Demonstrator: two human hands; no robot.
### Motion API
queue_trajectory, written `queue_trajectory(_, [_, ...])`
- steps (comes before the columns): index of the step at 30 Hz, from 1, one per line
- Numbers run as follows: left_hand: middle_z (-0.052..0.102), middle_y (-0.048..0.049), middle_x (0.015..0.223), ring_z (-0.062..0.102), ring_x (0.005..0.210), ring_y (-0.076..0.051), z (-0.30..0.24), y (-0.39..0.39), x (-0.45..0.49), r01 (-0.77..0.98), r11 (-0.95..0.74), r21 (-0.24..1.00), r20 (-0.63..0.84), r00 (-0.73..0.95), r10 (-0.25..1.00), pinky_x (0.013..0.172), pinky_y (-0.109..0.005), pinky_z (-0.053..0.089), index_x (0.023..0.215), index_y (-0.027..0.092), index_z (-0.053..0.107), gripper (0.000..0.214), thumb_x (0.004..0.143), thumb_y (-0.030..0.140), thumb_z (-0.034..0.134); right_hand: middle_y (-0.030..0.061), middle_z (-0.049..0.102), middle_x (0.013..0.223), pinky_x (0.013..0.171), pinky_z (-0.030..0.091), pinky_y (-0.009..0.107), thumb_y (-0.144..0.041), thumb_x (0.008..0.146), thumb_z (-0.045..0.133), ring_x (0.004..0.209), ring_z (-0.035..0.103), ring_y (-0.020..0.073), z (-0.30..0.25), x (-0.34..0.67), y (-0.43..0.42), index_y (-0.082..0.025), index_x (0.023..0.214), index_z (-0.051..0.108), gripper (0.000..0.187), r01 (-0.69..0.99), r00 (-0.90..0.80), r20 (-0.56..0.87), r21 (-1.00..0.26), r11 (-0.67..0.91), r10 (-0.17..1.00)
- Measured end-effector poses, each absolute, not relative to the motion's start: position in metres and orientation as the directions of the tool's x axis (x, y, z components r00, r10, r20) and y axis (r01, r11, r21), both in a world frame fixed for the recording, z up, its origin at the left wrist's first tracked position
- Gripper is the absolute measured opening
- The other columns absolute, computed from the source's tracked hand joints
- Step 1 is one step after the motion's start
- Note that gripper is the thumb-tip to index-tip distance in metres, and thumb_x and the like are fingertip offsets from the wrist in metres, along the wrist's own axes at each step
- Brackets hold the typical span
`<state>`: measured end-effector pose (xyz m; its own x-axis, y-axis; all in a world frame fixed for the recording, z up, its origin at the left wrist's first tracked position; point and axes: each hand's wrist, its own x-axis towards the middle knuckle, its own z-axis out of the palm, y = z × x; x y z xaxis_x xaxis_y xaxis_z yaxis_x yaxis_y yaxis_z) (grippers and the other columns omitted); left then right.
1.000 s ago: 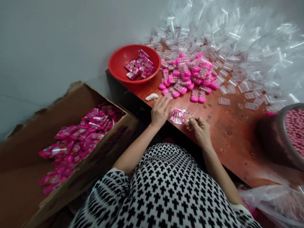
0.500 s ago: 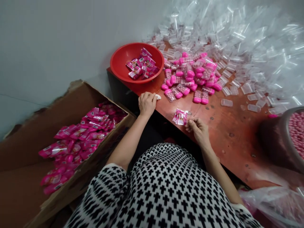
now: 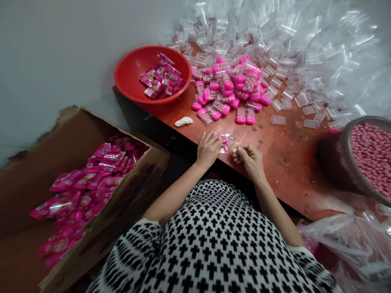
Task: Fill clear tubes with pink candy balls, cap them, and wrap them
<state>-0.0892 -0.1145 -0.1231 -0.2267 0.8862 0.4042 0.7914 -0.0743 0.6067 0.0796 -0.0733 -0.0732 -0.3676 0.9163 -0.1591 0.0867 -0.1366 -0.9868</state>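
Observation:
My left hand (image 3: 207, 148) rests on a small clear pink-printed packet (image 3: 224, 143) at the near edge of the red-brown table (image 3: 284, 142), fingers stretched over it. My right hand (image 3: 248, 158) sits just right of the packet with fingertips pinched together; what they hold is too small to name. A white lump (image 3: 183, 121) lies on the table left of my hands. Filled pink-capped candy containers (image 3: 227, 91) are heaped beyond.
A red bowl (image 3: 134, 69) holds pink packets at the table's far left corner. Several empty clear containers (image 3: 305, 49) pile up at the back. A grey tub of pink candies (image 3: 366, 156) stands right. A cardboard box (image 3: 91, 179) of pink packets sits on the left.
My left hand left the white lump and came back onto the packet by my right hand. The view shifted, so everything sits further left in frame.

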Motion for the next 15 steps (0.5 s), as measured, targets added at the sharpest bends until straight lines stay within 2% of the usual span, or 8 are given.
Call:
queue_trajectory(3, [0.072, -0.0054, 0.119, 0.058, 0.126, -0.027, -0.128, -0.114, -0.094, 0.752, -0.088, 0.654, 0.426, -0.269, 0.864, 0.117, -0.054, 0.033, 0.100, 0.024, 0.075, 0.016, 0.090, 0.025, 0.062, -0.0007, 0.068, 0.067, 0.050, 0.049, 0.022, -0.051, 0.077, 0.071, 0.052, 0.060, 0.0100, -0.078, 0.075, -0.072, -0.019, 0.082, 0.061, 0.034, 0.090, -0.351, -0.155, -0.987, -0.132, 0.923])
queue_trajectory(7, [0.067, -0.0064, 0.129, 0.056, 0.129, -0.027, -0.126, -0.119, -0.092, 0.727, -0.171, 0.665, 0.499, -0.262, 0.826, 0.115, -0.052, 0.037, 0.106, 0.024, 0.074, 0.021, 0.093, 0.028, 0.058, 0.0010, 0.069, 0.088, 0.065, 0.054, 0.026, -0.049, 0.073, 0.075, 0.074, 0.065, 0.0129, -0.081, 0.058, -0.068, -0.022, 0.097, 0.059, 0.040, 0.001, -0.314, -0.094, -0.995, -0.099, 0.945])
queue_trajectory(10, [0.068, -0.0068, 0.128, 0.057, 0.127, -0.025, -0.116, -0.122, -0.087, 0.674, -0.242, 0.698, 0.521, -0.246, 0.817, 0.113, -0.048, 0.041, 0.110, 0.025, 0.073, 0.025, 0.095, 0.033, 0.055, -0.0026, 0.067, 0.081, 0.065, 0.052, 0.025, -0.043, 0.067, 0.080, 0.070, 0.063, 0.0118, -0.078, 0.049, -0.062, -0.023, 0.101, 0.056, 0.046, -0.111, -0.368, -0.114, -0.980, -0.165, 0.923])
queue_trajectory(13, [0.067, -0.0100, 0.128, 0.060, 0.123, -0.026, -0.104, -0.125, -0.086, 0.496, -0.201, 0.845, 0.410, -0.357, 0.840, 0.109, -0.043, 0.046, 0.119, 0.022, 0.069, 0.036, 0.089, 0.040, 0.064, -0.0073, 0.061, 0.068, 0.054, 0.045, 0.021, -0.039, 0.068, 0.080, 0.055, 0.053, 0.0082, -0.071, 0.047, -0.055, -0.023, 0.101, 0.055, 0.044, -0.147, -0.367, -0.133, -0.969, -0.199, 0.920])
queue_trajectory(15, [0.069, -0.0109, 0.122, 0.065, 0.114, -0.027, -0.098, -0.125, -0.088, 0.272, -0.093, 0.958, 0.207, -0.427, 0.880, 0.100, -0.040, 0.052, 0.122, 0.019, 0.068, 0.048, 0.083, 0.047, 0.069, -0.0081, 0.058, 0.065, 0.049, 0.039, 0.020, -0.038, 0.069, 0.079, 0.051, 0.049, 0.0071, -0.068, 0.048, -0.052, -0.022, 0.101, 0.056, 0.043, -0.120, -0.386, -0.134, -0.974, -0.194, 0.913])
